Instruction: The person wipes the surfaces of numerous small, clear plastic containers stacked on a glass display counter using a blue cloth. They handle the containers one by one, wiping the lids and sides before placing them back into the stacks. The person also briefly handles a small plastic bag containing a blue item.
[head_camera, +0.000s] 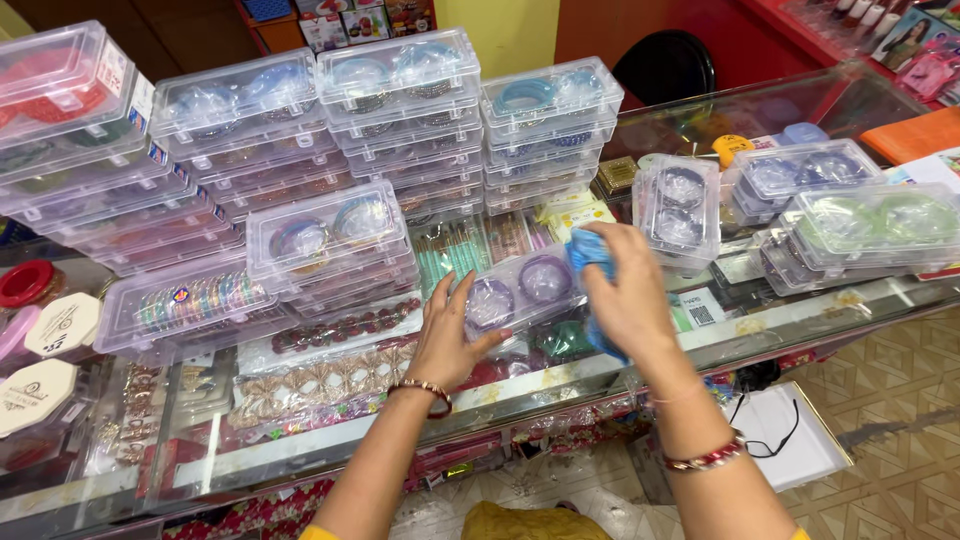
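The left hand (447, 335) lay spread on the near end of a clear plastic box with purple bangles inside (520, 290), steadying it on the glass bench (790, 320). The right hand (622, 295) was closed around a crumpled blue cloth (590, 252) and pressed it against the far end of the same box. The box looked light and stiff, with a smooth lid that could slip easily; I judged the short ends or the long edges the best places to hold it. Stacks of similar clear boxes (400, 110) stood behind it on the bench.
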